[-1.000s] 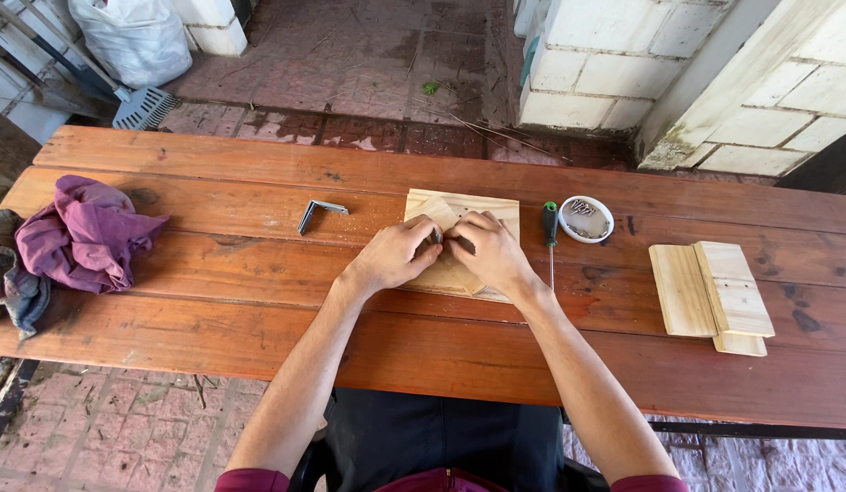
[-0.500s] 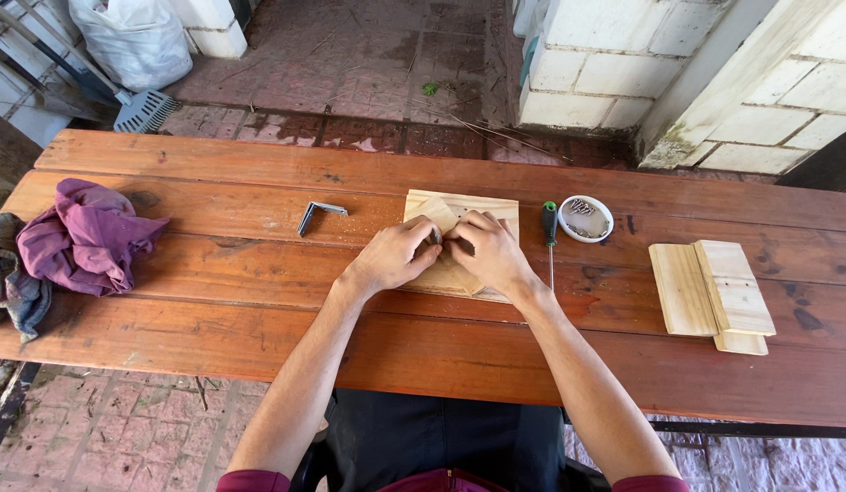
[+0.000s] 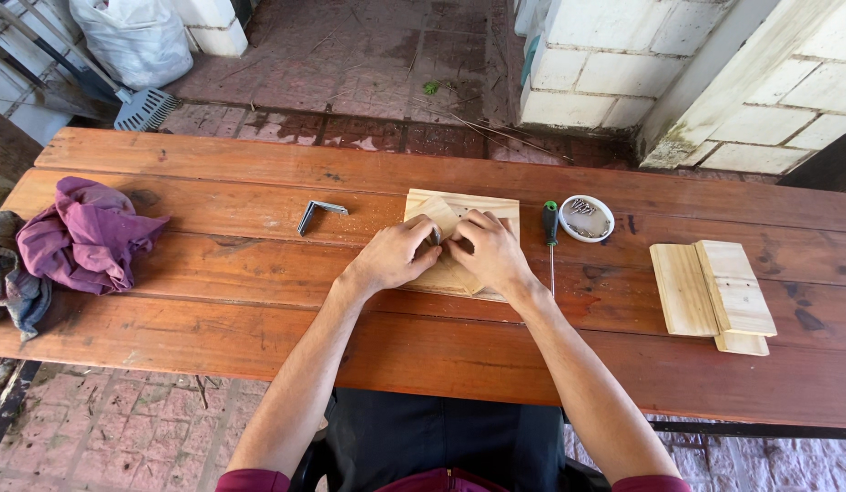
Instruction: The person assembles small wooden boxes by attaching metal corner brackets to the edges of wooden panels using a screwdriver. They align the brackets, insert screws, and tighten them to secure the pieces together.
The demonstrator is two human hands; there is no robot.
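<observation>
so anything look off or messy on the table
Nothing is spilled or broken. Both hands rest on the wood block; the screws stay in their dish. Only the purple cloth lies crumpled at the left end.

Frame center: wood panel (image 3: 464, 211) on table (image 3: 259, 319); bracket (image 3: 319, 213) left, screwdriver (image 3: 550, 239) & dish (image 3: 587, 219) right, cloth (image 3: 86, 235) far left.

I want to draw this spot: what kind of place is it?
Probably an outdoor patio workbench: a long reddish wooden plank table stands on wet red brick paving beside white block walls, with a green-handled screwdriver lying on it.
</observation>
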